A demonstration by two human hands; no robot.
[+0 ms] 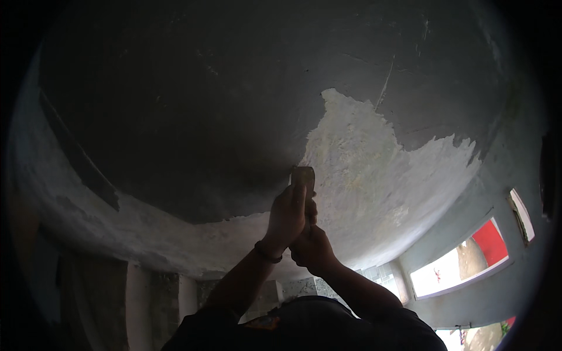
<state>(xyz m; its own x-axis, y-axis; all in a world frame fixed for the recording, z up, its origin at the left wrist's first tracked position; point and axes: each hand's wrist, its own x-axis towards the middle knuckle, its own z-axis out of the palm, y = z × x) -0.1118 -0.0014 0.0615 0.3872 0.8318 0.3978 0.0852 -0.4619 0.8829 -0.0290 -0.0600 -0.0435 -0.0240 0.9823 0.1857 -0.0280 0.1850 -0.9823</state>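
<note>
Both my arms reach up toward a broad plastered surface; whether it is wall or ceiling I cannot tell. My left hand (pixel 287 213), with a dark band at its wrist, is closed around a flat brownish hand tool (pixel 303 174) with a rounded end. Just below, my right hand (pixel 314 251) also grips the tool's lower part. Its exact kind is unclear in the dim light. The tool's top lies at the border between a smooth dark grey coat (pixel 193 117) and a ragged-edged pale patch (pixel 363 152). Whether it touches the surface is hidden.
To the right, a side wall (pixel 445 234) has a bright window opening (pixel 462 260) with red outside, and a narrower opening (pixel 521 216) beyond. Pale upright posts (pixel 139 304) stand at lower left. A dark strip (pixel 76 152) crosses the pale surface on the left.
</note>
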